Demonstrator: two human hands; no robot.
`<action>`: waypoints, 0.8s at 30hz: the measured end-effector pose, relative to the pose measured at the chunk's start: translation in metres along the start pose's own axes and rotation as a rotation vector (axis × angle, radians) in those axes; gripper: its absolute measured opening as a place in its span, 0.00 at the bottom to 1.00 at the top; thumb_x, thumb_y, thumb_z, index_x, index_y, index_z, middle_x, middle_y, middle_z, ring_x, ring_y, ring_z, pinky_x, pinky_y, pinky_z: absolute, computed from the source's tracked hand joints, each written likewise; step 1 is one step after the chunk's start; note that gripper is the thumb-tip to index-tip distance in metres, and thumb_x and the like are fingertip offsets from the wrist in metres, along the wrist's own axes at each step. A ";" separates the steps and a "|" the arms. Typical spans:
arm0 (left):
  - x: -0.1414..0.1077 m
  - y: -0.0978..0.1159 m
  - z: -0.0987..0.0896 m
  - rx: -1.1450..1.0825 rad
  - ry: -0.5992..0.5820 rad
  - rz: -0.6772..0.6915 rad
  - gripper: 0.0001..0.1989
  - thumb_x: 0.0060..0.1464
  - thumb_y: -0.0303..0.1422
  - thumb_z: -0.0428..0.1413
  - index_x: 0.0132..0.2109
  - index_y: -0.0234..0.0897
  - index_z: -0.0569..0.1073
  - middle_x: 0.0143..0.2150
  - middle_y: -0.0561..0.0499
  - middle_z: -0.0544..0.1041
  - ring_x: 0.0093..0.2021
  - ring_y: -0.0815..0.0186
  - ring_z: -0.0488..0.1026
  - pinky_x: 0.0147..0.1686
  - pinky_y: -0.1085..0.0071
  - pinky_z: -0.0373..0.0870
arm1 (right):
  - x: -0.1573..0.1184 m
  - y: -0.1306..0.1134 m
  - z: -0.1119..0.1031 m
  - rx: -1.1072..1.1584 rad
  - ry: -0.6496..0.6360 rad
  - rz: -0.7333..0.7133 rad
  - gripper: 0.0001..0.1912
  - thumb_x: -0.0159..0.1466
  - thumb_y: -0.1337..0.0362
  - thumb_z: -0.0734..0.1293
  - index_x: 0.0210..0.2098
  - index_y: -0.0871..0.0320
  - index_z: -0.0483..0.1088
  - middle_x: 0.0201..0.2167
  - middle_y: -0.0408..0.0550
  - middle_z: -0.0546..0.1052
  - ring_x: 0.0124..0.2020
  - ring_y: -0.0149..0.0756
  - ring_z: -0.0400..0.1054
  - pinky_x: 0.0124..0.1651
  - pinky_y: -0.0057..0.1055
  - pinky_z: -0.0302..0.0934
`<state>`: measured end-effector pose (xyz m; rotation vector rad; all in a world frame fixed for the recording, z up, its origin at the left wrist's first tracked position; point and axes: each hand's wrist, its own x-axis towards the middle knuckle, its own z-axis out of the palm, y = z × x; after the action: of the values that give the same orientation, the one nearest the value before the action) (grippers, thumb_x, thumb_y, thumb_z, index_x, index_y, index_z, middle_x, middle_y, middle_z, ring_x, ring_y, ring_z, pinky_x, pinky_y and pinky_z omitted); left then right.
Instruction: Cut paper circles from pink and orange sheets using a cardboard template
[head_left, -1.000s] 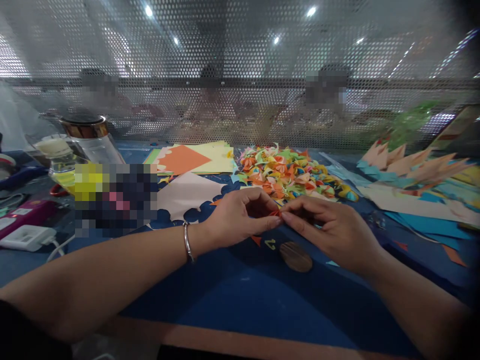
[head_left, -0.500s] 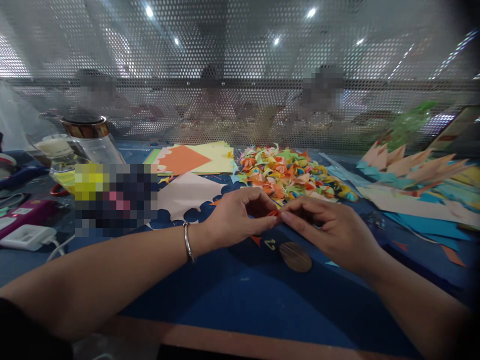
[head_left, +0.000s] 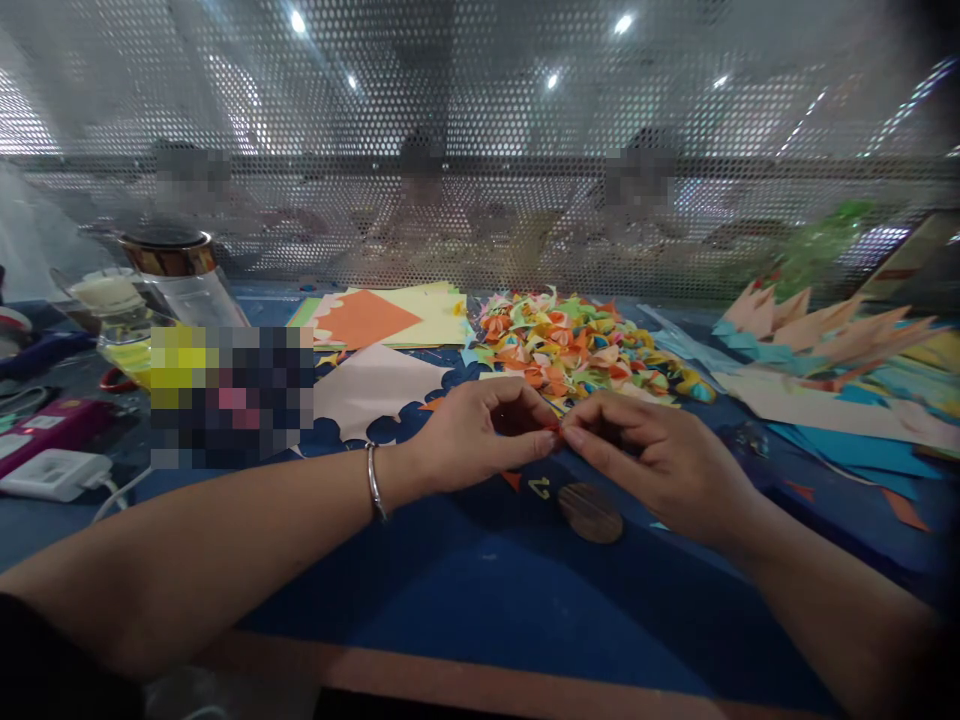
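Note:
Fingertips of both hands meet above the blue table [head_left: 480, 590]. My left hand [head_left: 480, 435], with a silver bangle [head_left: 376, 482] at the wrist, is closed in a pinch on a small orange-red piece of paper [head_left: 556, 427]. Only a sliver of that paper shows between the fingers. My right hand [head_left: 664, 465] pinches the same piece from the other side. Below the hands lie a round brown wooden disc [head_left: 591, 513], a small pale yellow curl [head_left: 538, 488] and an orange paper scrap [head_left: 511, 480].
Behind my hands is a heap of small folded paper shapes [head_left: 577, 345]. Coloured paper sheets [head_left: 435, 315] and a cut pale sheet [head_left: 379, 385] lie to its left. Peach paper points [head_left: 825, 325] stand right. A lidded jar [head_left: 176, 270] and white charger [head_left: 56, 473] are left.
My fingers have shifted very slightly around the orange-red paper, and less of it shows. Everything else stays where it was.

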<state>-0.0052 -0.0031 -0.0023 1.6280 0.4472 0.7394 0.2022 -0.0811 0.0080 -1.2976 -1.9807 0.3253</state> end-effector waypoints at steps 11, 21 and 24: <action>0.002 -0.001 0.001 -0.068 -0.013 0.015 0.14 0.47 0.32 0.71 0.38 0.35 0.75 0.34 0.53 0.77 0.33 0.72 0.73 0.37 0.71 0.71 | 0.000 -0.001 0.001 0.024 -0.016 0.014 0.15 0.74 0.54 0.64 0.33 0.52 0.73 0.27 0.45 0.76 0.26 0.34 0.68 0.25 0.29 0.59; 0.004 0.000 0.000 -0.201 -0.063 -0.062 0.19 0.43 0.34 0.75 0.37 0.35 0.75 0.30 0.56 0.75 0.30 0.74 0.70 0.34 0.72 0.68 | 0.000 -0.004 0.000 0.031 -0.015 -0.021 0.14 0.74 0.56 0.64 0.33 0.52 0.72 0.26 0.45 0.75 0.26 0.34 0.68 0.25 0.30 0.59; 0.004 0.000 0.000 -0.199 -0.054 -0.081 0.19 0.43 0.36 0.75 0.37 0.35 0.75 0.30 0.55 0.75 0.30 0.73 0.70 0.33 0.72 0.68 | 0.000 -0.003 0.000 0.022 -0.014 -0.030 0.14 0.74 0.56 0.63 0.33 0.53 0.72 0.27 0.45 0.76 0.26 0.34 0.68 0.26 0.30 0.59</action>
<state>-0.0024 -0.0006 -0.0017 1.4317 0.3855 0.6563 0.2003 -0.0823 0.0098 -1.2534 -2.0010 0.3416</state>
